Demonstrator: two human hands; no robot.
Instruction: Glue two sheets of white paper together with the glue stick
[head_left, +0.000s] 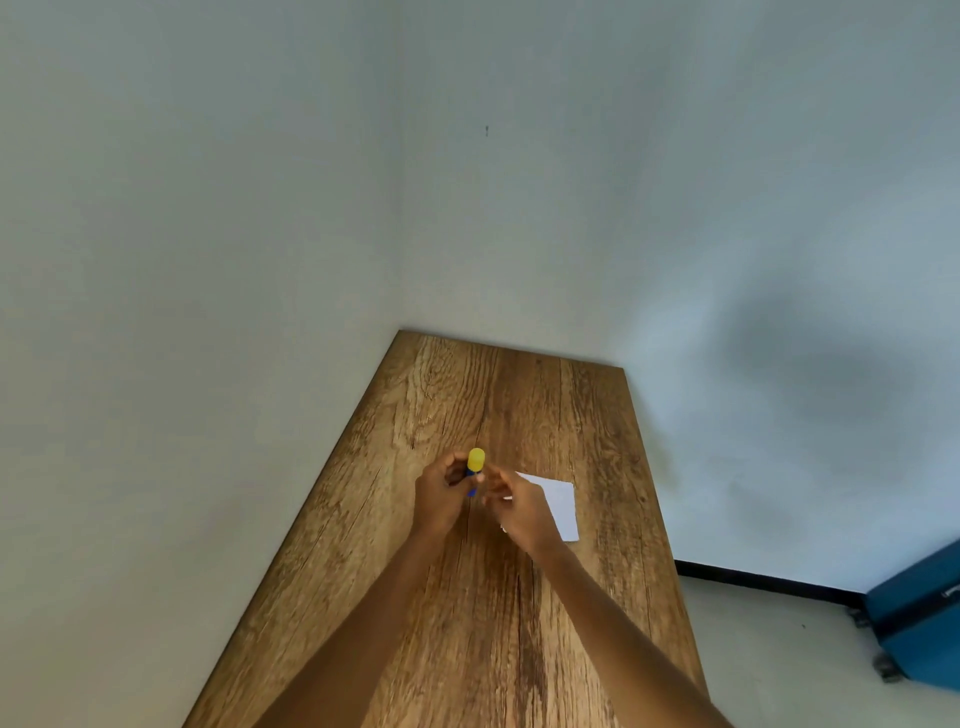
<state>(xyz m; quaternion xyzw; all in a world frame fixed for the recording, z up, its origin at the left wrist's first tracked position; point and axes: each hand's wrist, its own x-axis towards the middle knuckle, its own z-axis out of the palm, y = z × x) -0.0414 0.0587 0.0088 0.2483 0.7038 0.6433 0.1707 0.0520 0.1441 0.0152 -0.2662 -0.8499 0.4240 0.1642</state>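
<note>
Holding the glue stick (474, 474) upright at frame centre, the left hand (440, 493) grips its blue barrel; the right hand (511, 501), fingers loosely apart, sits beside the yellow cap (476, 459), covering part of the white paper (561, 501).

We have only one view, taken from the head, so no second view shares any of the scene. It looks forward and down from above the near end of the desk (519, 623), whose wooden top runs away from us toward the corner where two walls (208, 208) meet. The lens is wide: the desk narrows sharply with distance and the walls fill the upper half. Both forearms enter from the bottom edge and reach to mid-frame, where the hands (483, 499) sit small and fairly far from the camera. At the lower right the view also catches a strip of floor (779, 649) beside the desk.
</note>
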